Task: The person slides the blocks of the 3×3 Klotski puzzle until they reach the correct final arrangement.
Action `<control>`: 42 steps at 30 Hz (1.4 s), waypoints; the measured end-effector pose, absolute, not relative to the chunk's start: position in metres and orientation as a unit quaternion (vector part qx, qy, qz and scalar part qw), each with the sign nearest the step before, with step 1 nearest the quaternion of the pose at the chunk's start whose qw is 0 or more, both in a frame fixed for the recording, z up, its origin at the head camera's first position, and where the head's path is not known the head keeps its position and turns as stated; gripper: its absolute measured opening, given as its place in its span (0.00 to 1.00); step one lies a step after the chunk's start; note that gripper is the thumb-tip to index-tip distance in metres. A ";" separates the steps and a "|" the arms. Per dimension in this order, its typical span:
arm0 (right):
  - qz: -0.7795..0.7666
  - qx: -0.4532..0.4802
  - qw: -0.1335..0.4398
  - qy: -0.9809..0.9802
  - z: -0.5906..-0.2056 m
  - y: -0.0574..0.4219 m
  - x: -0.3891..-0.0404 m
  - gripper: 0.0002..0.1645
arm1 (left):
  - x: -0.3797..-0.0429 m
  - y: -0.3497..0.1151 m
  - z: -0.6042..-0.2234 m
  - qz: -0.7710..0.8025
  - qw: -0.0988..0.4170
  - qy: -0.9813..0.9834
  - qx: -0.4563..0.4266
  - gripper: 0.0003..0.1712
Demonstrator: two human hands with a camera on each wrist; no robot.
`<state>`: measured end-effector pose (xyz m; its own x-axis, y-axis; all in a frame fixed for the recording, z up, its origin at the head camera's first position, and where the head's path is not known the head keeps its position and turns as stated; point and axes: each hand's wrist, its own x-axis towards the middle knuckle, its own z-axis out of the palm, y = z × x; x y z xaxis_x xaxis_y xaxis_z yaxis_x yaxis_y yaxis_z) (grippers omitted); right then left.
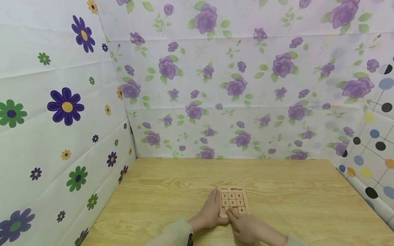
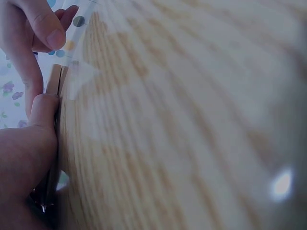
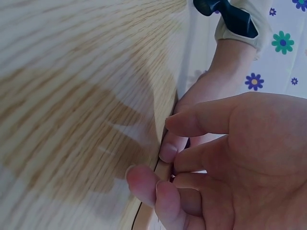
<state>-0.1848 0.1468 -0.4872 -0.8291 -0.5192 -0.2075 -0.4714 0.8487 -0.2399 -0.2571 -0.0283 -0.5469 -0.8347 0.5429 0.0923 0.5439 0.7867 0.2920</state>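
Observation:
A wooden number slide puzzle point(image 1: 227, 189) lies on the table. Its top row reads 3, 6, 8, its middle row 2, 5, 7, and a 4 tile point(image 1: 241, 210) sits at bottom right. My left hand point(image 1: 210, 212) holds the board by its left side, thumb at the near edge; the left wrist view shows that thumb against the board's edge point(image 2: 53, 79). Over the bottom row, my right hand point(image 1: 244, 227) touches the tiles with an extended fingertip, hiding part of that row. Its other fingers are loosely bent in the right wrist view.
The wood-grain table point(image 1: 172, 184) stretches around the board. A purple-rose cloth point(image 1: 215, 85) hangs behind, a flower-print cloth point(image 1: 40, 143) at left, and a dotted cloth point(image 1: 375, 147) at right. The left wrist wears a dark band point(image 1: 190, 239).

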 end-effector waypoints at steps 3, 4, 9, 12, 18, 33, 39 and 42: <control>-0.087 -0.256 0.131 0.954 -0.487 0.148 -0.184 0.37 | -0.258 -0.028 -0.547 -0.157 0.003 -0.945 -0.286 0.66; -0.084 -0.255 0.128 0.955 -0.488 0.149 -0.185 0.37 | -0.258 -0.028 -0.547 -0.159 0.004 -0.945 -0.286 0.67; -0.075 -0.254 0.113 0.958 -0.489 0.151 -0.185 0.36 | -0.257 -0.029 -0.545 -0.161 0.006 -0.944 -0.287 0.68; -0.085 -0.255 0.113 0.957 -0.489 0.153 -0.184 0.36 | -0.256 -0.030 -0.543 -0.165 0.005 -0.942 -0.291 0.68; -0.098 -0.259 0.113 0.954 -0.489 0.157 -0.181 0.38 | -0.255 -0.030 -0.541 -0.170 0.005 -0.940 -0.296 0.68; -0.076 -0.266 0.124 0.953 -0.489 0.163 -0.184 0.39 | -0.255 -0.031 -0.545 -0.196 0.003 -0.936 -0.293 0.69; -0.071 -0.269 0.129 0.952 -0.492 0.165 -0.185 0.39 | -0.256 -0.030 -0.547 -0.199 0.000 -0.936 -0.290 0.69; -0.073 -0.269 0.129 0.952 -0.492 0.166 -0.186 0.40 | -0.256 -0.030 -0.547 -0.196 0.002 -0.937 -0.291 0.69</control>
<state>-0.1856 0.1661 -0.4923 -0.8226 -0.5300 -0.2061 -0.4923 0.8451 -0.2085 -0.2562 -0.0297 -0.5474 -0.8308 0.5441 0.1174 0.5456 0.7542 0.3654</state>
